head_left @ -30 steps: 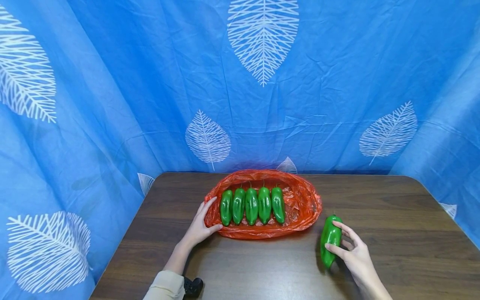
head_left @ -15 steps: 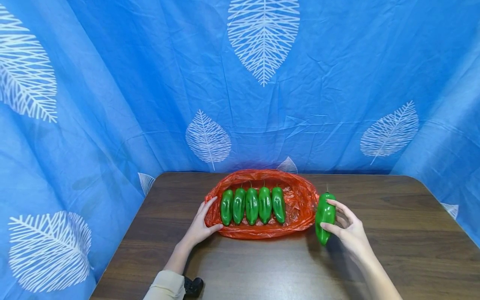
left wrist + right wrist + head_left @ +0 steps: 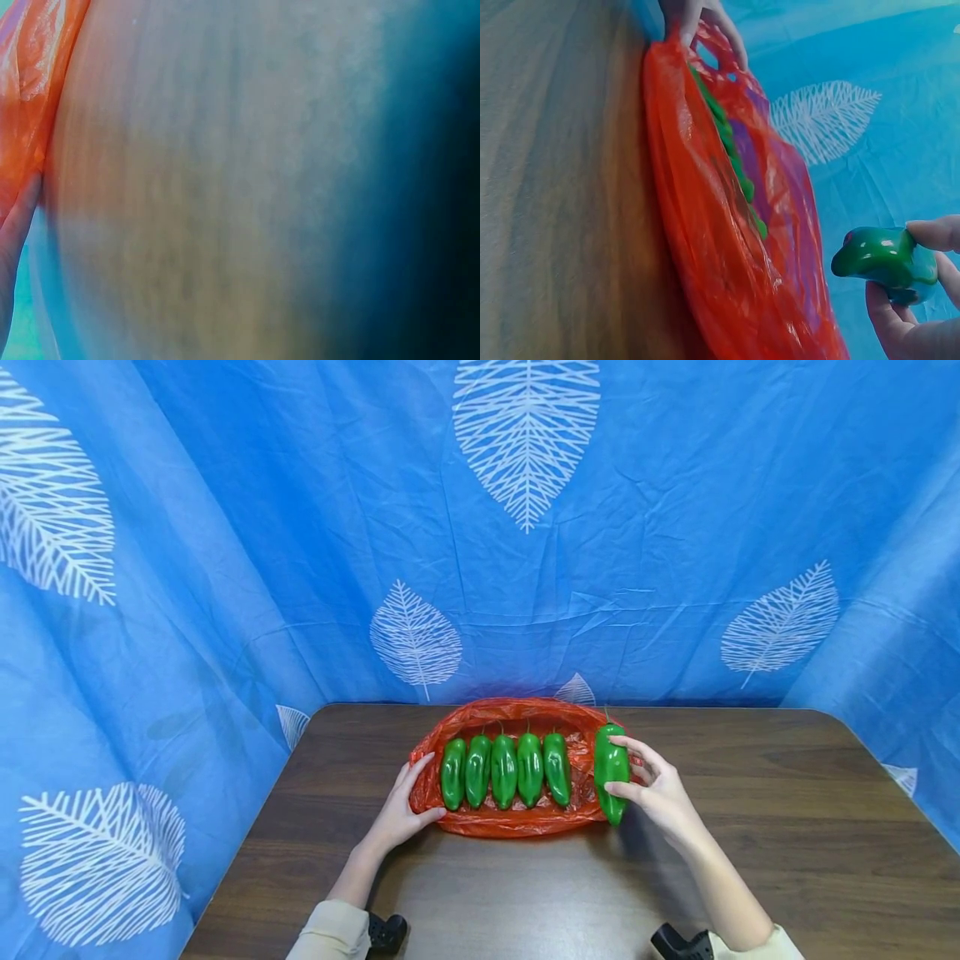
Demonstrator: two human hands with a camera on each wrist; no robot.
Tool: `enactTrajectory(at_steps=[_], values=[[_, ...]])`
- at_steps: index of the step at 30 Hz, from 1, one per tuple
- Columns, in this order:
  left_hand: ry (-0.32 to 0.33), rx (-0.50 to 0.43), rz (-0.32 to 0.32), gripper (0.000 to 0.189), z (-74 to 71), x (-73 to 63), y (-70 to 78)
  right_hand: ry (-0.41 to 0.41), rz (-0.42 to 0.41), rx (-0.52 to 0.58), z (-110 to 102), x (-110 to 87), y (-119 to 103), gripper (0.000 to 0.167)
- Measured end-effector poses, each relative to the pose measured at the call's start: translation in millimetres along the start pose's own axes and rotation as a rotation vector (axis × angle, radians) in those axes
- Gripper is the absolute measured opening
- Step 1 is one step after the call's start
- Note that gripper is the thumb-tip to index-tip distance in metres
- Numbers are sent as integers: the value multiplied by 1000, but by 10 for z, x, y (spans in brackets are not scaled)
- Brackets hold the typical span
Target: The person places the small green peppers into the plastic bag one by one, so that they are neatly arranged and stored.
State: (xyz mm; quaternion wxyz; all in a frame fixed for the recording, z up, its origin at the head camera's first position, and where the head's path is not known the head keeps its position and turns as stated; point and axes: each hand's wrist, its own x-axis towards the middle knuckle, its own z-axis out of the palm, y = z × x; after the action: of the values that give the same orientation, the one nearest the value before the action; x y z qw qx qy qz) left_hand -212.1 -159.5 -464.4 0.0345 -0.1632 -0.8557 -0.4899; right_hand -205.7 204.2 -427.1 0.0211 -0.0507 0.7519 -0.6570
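A red plastic bag (image 3: 525, 828) lies on the table with its mouth spread wide. Inside, a row of several green peppers (image 3: 503, 772) sits side by side. My left hand (image 3: 399, 810) holds the bag's left end, thumb at the near rim and fingers at the left rim. My right hand (image 3: 663, 797) pinches another green pepper (image 3: 611, 768) between thumb and fingers, overlapping the bag's right end in the head view. In the right wrist view that held pepper (image 3: 881, 255) shows end-on, above the bag's rim. Only a fingertip (image 3: 30, 191) of the left hand shows beside the bag in the left wrist view.
The brown wooden table (image 3: 750, 793) reaches back to a blue curtain (image 3: 637, 527) with white leaf prints. A black wrist device (image 3: 386, 935) is on the left wrist, and another black device (image 3: 682, 943) is by the right sleeve.
My right hand has carried the pepper left and away from me, from the table right of the bag to the bag's right end. The left hand has stayed put.
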Motion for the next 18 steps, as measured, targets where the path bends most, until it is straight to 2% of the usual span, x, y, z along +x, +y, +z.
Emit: enactTrajectory(at_steps=[8, 14, 18], values=[[-6, -3, -10, 78, -2, -3, 13, -66, 16, 11, 114, 160, 24, 62], [6, 3, 12, 78, 10, 1, -21, -113, 48, -11, 172, 268, 78, 61], [18, 20, 17, 81, 55, 27, -205, -133, 95, -11, 185, 338, 116, 60]])
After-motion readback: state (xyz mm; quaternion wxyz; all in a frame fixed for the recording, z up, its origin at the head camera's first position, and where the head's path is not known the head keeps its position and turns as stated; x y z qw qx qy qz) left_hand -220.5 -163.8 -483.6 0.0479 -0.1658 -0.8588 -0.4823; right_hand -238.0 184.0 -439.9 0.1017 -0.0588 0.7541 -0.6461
